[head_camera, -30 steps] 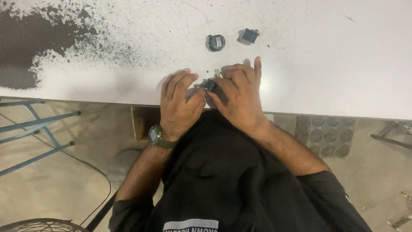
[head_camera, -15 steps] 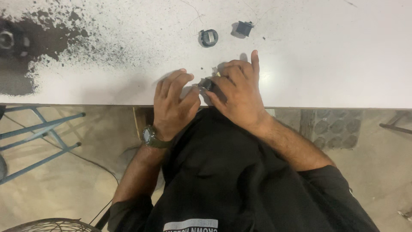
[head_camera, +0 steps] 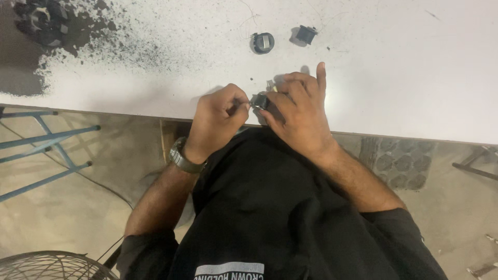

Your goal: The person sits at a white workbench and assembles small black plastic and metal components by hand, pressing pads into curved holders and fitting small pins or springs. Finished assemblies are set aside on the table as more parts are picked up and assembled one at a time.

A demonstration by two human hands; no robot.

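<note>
My right hand (head_camera: pixel 296 111) pinches a small dark plastic part (head_camera: pixel 261 100) at the near edge of the white table (head_camera: pixel 394 78). My left hand (head_camera: pixel 218 116), with a wristwatch on the wrist, has its fingertips closed on a tiny thin piece right against that part's left side. Most of the part is hidden by my fingers. Farther back on the table lie a round dark part (head_camera: pixel 263 42) and a small square dark part (head_camera: pixel 306 34), both apart from my hands.
Dark powder is scattered over the table's far left, with a dark round assembly (head_camera: pixel 41 21) in the corner. A blue metal frame (head_camera: pixel 46 140) stands on the floor at left, a wire fan guard (head_camera: pixel 52 265) at bottom left.
My left fingers have curled from flat over the part into a pinch at its left side. The view has shifted, showing more of the table's far left.
</note>
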